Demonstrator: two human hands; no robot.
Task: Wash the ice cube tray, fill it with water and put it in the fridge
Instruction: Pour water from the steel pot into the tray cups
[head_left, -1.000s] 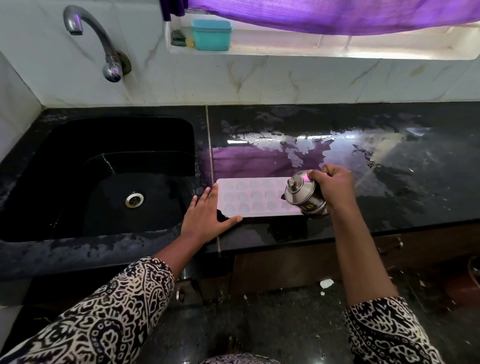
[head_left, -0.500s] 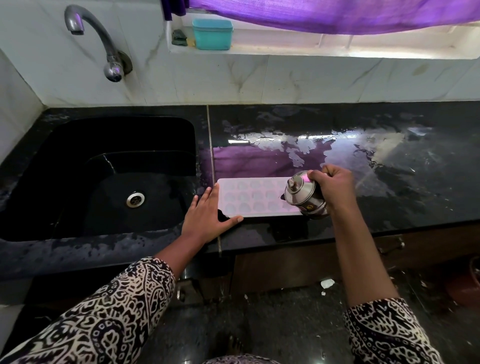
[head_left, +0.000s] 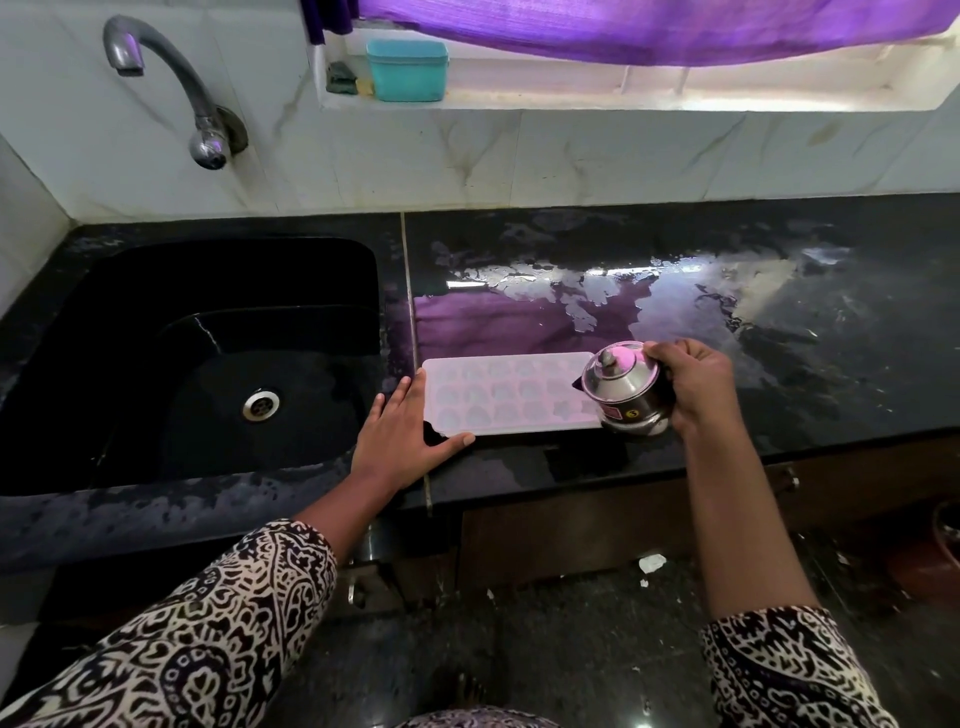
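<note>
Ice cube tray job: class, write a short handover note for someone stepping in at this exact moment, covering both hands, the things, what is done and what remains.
Left hand: open, flat on the counter, against the left end of the ice cube tray.
Right hand: grips a lidded steel pot, tilted over the tray's right end.
The tray lies flat on the counter, right of the sink.
Done: tray set out for filling; washing cannot be confirmed, and no water stream shows.
Left: finish filling, then carry it to the fridge.

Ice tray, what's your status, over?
Left hand flat against ice cube tray. Right hand holds steel pot tilted over its right end. Nothing in the way.
</note>
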